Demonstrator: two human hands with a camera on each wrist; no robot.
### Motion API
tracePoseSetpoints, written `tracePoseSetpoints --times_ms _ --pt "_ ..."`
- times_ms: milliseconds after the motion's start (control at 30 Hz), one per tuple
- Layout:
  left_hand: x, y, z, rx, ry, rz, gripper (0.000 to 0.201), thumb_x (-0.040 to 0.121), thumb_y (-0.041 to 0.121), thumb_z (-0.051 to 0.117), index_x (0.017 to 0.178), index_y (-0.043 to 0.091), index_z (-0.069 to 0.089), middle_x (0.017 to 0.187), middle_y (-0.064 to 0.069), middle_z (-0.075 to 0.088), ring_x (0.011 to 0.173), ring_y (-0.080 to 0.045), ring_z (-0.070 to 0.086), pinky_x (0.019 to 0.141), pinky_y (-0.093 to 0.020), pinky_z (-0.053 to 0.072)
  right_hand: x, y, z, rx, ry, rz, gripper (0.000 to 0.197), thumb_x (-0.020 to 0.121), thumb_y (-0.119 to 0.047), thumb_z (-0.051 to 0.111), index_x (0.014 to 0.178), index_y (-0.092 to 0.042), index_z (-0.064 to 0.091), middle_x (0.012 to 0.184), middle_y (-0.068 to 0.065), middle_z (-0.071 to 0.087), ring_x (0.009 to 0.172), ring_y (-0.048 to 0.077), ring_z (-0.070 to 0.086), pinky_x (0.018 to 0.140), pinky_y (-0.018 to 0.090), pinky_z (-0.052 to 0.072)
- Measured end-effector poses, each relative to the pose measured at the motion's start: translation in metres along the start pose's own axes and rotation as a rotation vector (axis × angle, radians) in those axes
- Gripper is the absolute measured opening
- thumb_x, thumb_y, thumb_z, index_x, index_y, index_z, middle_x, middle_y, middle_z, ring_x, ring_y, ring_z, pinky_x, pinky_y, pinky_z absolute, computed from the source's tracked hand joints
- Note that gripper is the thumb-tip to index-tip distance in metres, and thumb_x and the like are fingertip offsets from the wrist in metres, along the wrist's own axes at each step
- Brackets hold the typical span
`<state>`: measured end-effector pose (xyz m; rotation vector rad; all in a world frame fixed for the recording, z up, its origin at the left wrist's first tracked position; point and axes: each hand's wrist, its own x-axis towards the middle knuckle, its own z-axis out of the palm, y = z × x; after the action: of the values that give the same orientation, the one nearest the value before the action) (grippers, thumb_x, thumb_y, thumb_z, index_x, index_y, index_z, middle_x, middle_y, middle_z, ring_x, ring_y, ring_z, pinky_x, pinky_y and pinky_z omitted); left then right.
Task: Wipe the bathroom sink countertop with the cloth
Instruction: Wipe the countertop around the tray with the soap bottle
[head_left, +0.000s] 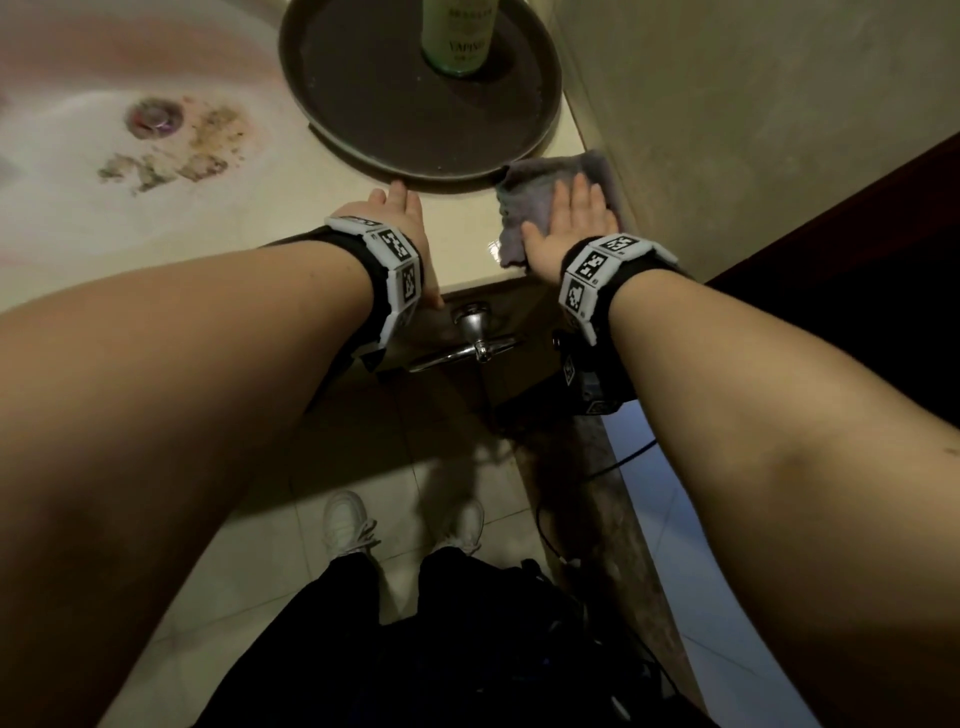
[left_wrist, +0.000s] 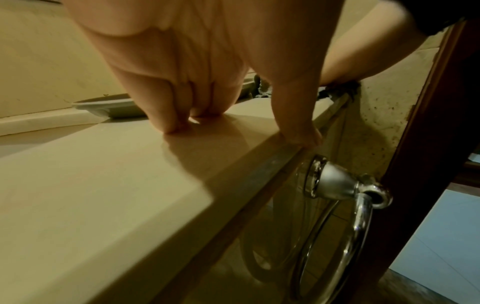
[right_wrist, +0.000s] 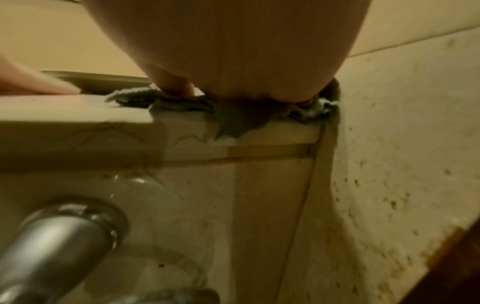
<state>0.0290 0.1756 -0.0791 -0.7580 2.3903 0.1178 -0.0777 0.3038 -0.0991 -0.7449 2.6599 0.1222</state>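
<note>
Your right hand (head_left: 569, 221): fingers spread flat, pressing the crumpled grey cloth (head_left: 524, 192) onto the beige stone countertop (head_left: 332, 218), in the corner against the wall. Your left hand (head_left: 397, 205): fingertips resting on the countertop, thumb over its front edge, just beside the round dark tray (head_left: 363, 93) carrying a green bottle (head_left: 457, 36).

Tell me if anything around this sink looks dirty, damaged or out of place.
Yes. The sink basin has brownish crusty patches just right of the drain, which look like grime or staining. The wall beside the cloth is speckled with dark spots. The tray juts over the basin edge.
</note>
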Motion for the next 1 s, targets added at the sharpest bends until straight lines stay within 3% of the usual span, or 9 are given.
tracePoseSetpoints --times_ms 300,500,633,867,1000 --pt "-0.005 -0.001 -0.001 -0.011 0.012 0.005 0.125 0.067 0.061 0.072 0.152 0.010 -0.004 0.162 -0.004 -0.007 0.150 -0.022 0.005 0.115 -0.047 0.024 -0.024 -0.016 0.015 -0.028 -0.045 -0.178 0.067 0.099 -0.044 0.024 0.154 -0.015 -0.001 0.162 0.005 -0.008 0.150 0.023 -0.007 0.122 0.037 -0.001" --pt "-0.009 -0.001 -0.002 -0.001 -0.014 0.004 0.123 0.069 0.060 0.070 0.152 0.010 -0.006 0.162 -0.003 -0.010 0.150 -0.020 0.002 0.117 -0.046 0.024 0.006 -0.002 -0.001 0.024 0.026 0.004 0.066 0.101 -0.042 0.026 0.153 -0.011 0.002 0.162 0.008 -0.001 0.150 0.025 0.000 0.121 0.035 0.007" --pt "-0.009 -0.002 -0.002 -0.001 0.004 0.023 0.121 0.071 0.060 0.069 0.152 0.010 -0.005 0.162 -0.004 -0.008 0.150 -0.022 0.003 0.116 -0.043 0.023 0.010 -0.006 0.000 0.058 0.052 0.043 0.064 0.101 -0.039 0.026 0.153 -0.010 0.004 0.162 0.008 0.001 0.150 0.024 0.002 0.121 0.035 0.007" --pt "-0.006 -0.003 -0.001 0.017 0.029 0.025 0.122 0.069 0.060 0.070 0.152 0.010 -0.003 0.162 -0.005 -0.005 0.150 -0.024 0.007 0.114 -0.047 0.027 -0.006 0.011 -0.002 0.140 -0.009 0.082 0.061 0.100 -0.026 0.036 0.152 -0.005 0.010 0.161 0.010 0.008 0.149 0.023 0.009 0.120 0.033 0.012" --pt "-0.005 -0.002 0.001 0.039 0.049 0.033 0.122 0.069 0.063 0.068 0.152 0.009 -0.002 0.162 -0.006 -0.004 0.150 -0.024 0.008 0.115 -0.046 0.024 -0.011 0.021 -0.011 0.114 -0.138 0.100 0.052 0.097 -0.013 0.046 0.145 -0.001 0.030 0.152 0.015 0.029 0.142 0.028 0.030 0.116 0.037 0.027"
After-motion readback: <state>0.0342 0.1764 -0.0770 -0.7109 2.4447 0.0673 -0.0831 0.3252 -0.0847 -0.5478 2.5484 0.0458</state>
